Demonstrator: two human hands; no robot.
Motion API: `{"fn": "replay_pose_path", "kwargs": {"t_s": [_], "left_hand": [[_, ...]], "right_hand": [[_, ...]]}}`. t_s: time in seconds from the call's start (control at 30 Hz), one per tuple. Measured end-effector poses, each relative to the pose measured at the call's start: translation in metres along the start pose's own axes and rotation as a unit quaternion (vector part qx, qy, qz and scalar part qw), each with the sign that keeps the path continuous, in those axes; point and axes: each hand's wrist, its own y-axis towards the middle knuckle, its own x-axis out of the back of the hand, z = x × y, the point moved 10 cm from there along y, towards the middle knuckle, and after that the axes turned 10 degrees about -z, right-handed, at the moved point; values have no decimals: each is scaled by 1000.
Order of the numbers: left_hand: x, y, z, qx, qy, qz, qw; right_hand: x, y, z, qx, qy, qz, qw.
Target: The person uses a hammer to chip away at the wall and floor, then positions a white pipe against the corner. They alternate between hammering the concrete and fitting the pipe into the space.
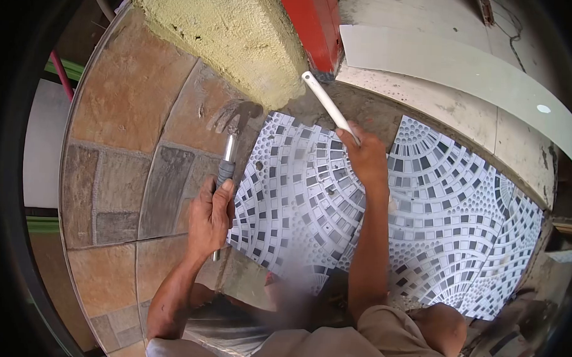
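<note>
My left hand [210,215] is closed around the grey wrapped grip of a hammer [229,148]. The hammer's metal shaft points away from me, and its dark head lies over the brown stone-look tiles, slightly blurred. In my right hand [366,157] is a white-handled tool [328,104] with a hole at the handle's end; its other end is hidden by the hand. Below that hand lies a mosaic-pattern floor tile [298,179] in white, grey and black. A second patterned tile area [449,203] spreads to the right, with a gap between them.
A rough yellow plastered block [221,38] stands at the far side, beside a red post [313,28]. Brown stone-look tiles [109,191] cover the left. A pale step edge [439,114] and a white strip [454,65] run along the right. A bucket [503,353] sits lower right.
</note>
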Motion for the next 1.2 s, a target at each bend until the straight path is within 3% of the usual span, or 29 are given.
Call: {"fn": "replay_pose_path", "kwargs": {"t_s": [0.17, 0.23, 0.53, 0.67, 0.87, 1.0, 1.1, 1.13, 1.2], "left_hand": [[-23, 39, -12, -33, -2, -3, 999], [-40, 57, -15, -96, 6, -24, 995], [-91, 69, -17, -101, -124, -166, 973], [-140, 85, 16, -64, 51, -42, 996], [-121, 65, 3, -39, -90, -86, 991], [-131, 90, 4, -62, 12, -60, 996], [-115, 75, 3, -32, -45, -64, 996], [-107, 70, 1, -48, -52, -84, 994], [-98, 60, 4, -39, -64, -92, 993]], "right_hand": [[10, 5, 5, -11, -4, 11, 1000], [13, 12, 6, 6, 6, 1, 1000], [18, 17, 11, -7, -52, 13, 999], [19, 14, 15, 16, -79, -6, 997], [20, 13, 14, -13, -94, 4, 996], [16, 15, 17, 10, -60, -1, 998], [3, 5, -14, -99, 61, 67, 991], [2, 0, -18, -126, 103, 52, 985], [6, 7, -8, -26, 72, -9, 997]]}}
